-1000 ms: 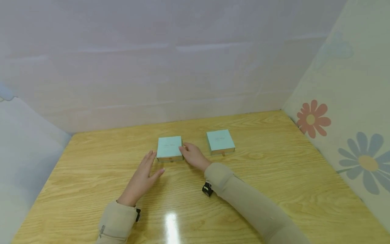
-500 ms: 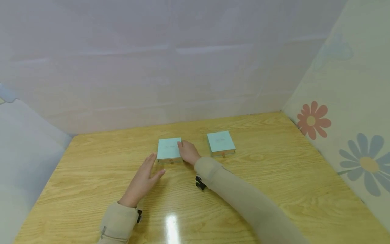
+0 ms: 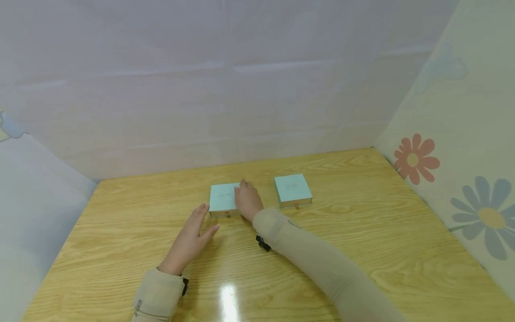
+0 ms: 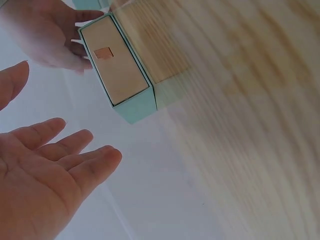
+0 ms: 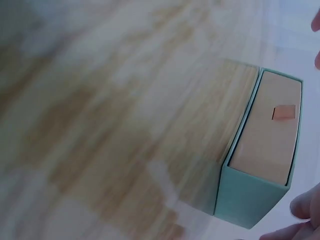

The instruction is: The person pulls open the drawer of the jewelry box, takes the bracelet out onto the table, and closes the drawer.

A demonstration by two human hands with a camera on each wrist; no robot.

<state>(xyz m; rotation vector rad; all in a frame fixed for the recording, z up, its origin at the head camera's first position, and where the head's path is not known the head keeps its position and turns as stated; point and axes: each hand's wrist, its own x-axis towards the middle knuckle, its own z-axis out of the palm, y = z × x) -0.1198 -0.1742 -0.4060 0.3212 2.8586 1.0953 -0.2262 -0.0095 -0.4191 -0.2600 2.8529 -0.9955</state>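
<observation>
Two pale mint-green drawer boxes lie on the table. My right hand (image 3: 248,200) is at the right side of the left box (image 3: 223,197), its thumb over the top edge. Fingers of that right hand (image 4: 47,35) reach the box's side in the left wrist view. My left hand (image 3: 189,239) has straight fingers and a spread thumb, its fingertips by the box's left front corner; whether they touch cannot be told. A peach drawer front (image 5: 270,130) with an orange ribbon tab (image 5: 284,112) faces me. The right box (image 3: 293,190) sits apart, untouched.
The wood-grain table (image 3: 362,250) meets a pale back wall covering (image 3: 225,112) just behind the boxes. A flower-printed panel (image 3: 454,134) bounds the right side, and a white panel (image 3: 36,210) the left.
My right hand has shifted slightly left and its fingers have come further over the left box's right edge. The left hand and both boxes look almost unmoved.
</observation>
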